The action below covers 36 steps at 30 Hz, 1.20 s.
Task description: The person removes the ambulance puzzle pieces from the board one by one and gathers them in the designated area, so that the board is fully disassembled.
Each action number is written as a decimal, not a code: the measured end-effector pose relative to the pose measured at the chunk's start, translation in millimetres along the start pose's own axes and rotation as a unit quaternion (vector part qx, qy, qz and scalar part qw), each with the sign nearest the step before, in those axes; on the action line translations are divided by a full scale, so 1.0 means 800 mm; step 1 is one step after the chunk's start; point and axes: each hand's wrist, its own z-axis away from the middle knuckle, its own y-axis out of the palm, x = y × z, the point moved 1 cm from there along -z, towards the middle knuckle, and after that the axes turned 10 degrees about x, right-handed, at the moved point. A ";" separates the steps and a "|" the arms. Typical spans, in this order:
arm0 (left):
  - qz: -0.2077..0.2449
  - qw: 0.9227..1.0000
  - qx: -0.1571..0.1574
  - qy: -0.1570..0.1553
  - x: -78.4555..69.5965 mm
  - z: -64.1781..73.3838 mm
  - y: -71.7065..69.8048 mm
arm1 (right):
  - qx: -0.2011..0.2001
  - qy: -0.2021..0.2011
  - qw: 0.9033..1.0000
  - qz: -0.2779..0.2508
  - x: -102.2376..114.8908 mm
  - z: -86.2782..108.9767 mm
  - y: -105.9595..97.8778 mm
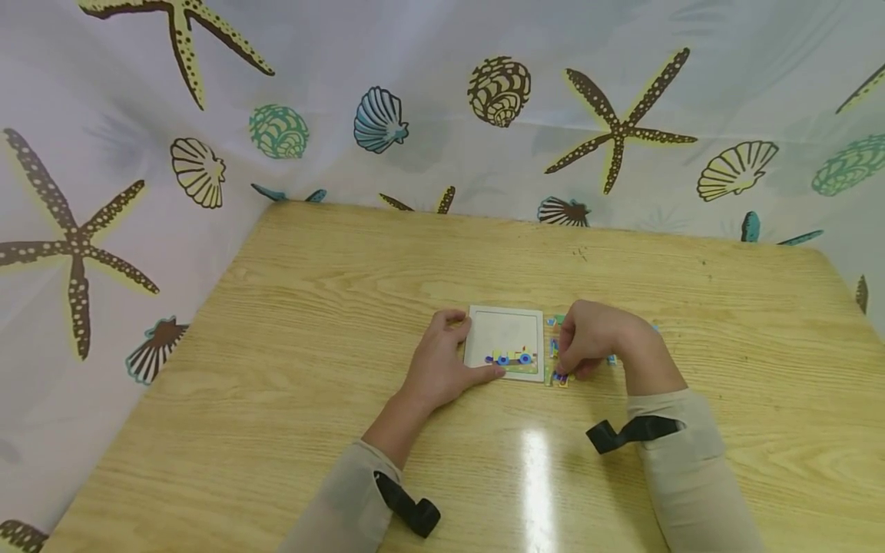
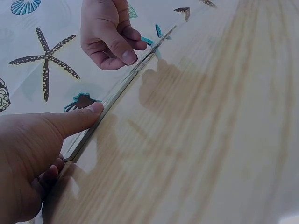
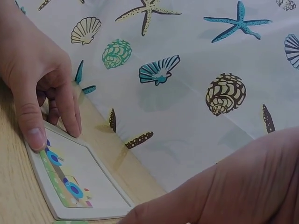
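Note:
A square white puzzle tray (image 1: 508,332) lies on the table, with joined puzzle pieces (image 1: 512,359) showing a yellow and blue train along its near side. My left hand (image 1: 437,359) grips the tray's left side, its thumb (image 2: 79,122) on the near rim and its fingers at the far left. Just right of the tray, my right hand (image 1: 593,338) is bent down with thumb and fingertips together at a small puzzle piece (image 1: 561,379). This hand partly covers the loose pieces around it. In the right wrist view, the tray (image 3: 88,171) shows the pieces inside its rim.
Several loose pieces, one of them (image 1: 611,359) beyond my right hand, are scattered right of the tray. The wood-grained table (image 1: 332,307) meets a hanging cloth (image 1: 442,46) printed with shells and starfish at the back and sides. A black strap with a camera (image 1: 408,507) circles each sleeve.

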 end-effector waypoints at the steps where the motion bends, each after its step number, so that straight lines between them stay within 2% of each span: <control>1: 0.000 1.000 0.000 0.000 0.000 0.000 0.000 | 0.002 -0.003 1.000 -0.006 0.000 0.000 0.000; 6: 0.001 1.000 -0.001 0.002 -0.001 -0.001 0.000 | 0.009 -0.037 0.999 -0.014 -0.002 -0.003 -0.002; 11: 0.008 1.000 0.001 0.002 -0.002 0.001 0.000 | -0.012 -0.088 0.996 0.006 -0.003 -0.011 -0.001; 16: 0.015 1.000 0.002 -0.001 -0.002 0.002 0.000 | -0.034 -0.114 0.993 0.007 -0.002 -0.021 0.003; 21: 0.013 1.000 0.001 -0.003 -0.002 0.002 -0.001 | -0.034 -0.140 0.990 0.006 0.005 -0.028 0.008; 29: 0.011 1.000 0.000 0.000 -0.001 0.002 -0.002 | -0.037 -0.151 0.987 0.033 0.016 -0.037 0.016; 36: 0.009 1.000 -0.001 0.005 0.002 0.002 -0.001 | -0.036 -0.126 0.990 0.048 0.028 -0.037 0.026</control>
